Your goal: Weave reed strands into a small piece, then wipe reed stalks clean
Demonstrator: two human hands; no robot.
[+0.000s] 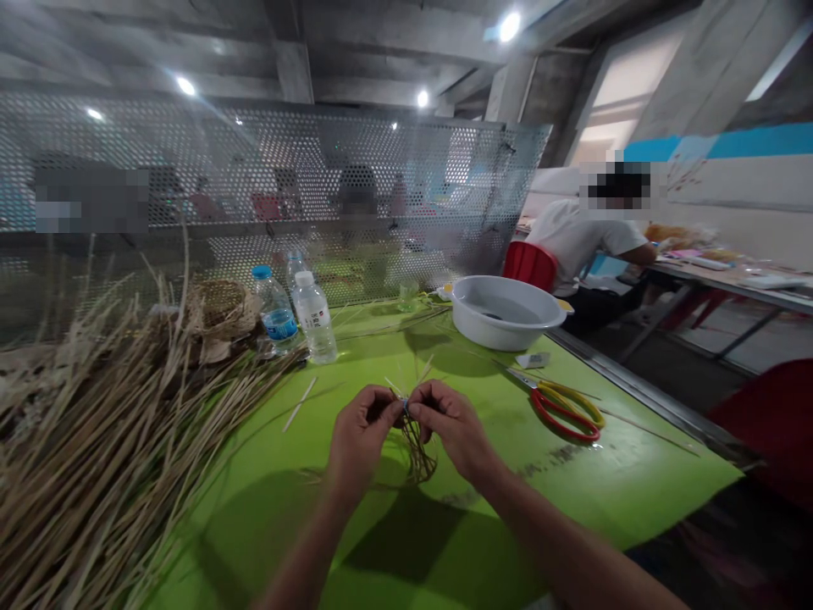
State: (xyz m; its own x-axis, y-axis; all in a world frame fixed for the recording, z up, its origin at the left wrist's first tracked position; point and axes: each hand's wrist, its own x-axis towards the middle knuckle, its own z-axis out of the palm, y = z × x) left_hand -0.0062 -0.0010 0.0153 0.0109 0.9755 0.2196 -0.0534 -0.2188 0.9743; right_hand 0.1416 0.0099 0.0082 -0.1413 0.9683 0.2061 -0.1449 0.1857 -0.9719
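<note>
My left hand [363,428] and my right hand [454,424] meet above the green table [267,517], fingertips pinched close together on a small bundle of thin straw strands [419,457]. Looped brown strands hang below the fingers, and a few pale ends stick up above them. Something small and blue shows at the pinch point, too small to make out. Red and yellow scissors [567,409] lie partly open on the table to the right of my right hand. Left of my left hand is a short pale stick [300,405].
A large heap of dry straw [120,424] covers the left side. Behind it stand a woven basket [219,309] and water bottles [314,318]. A white basin [506,318] sits at the back right. Beyond, a person [588,233] sits at another table.
</note>
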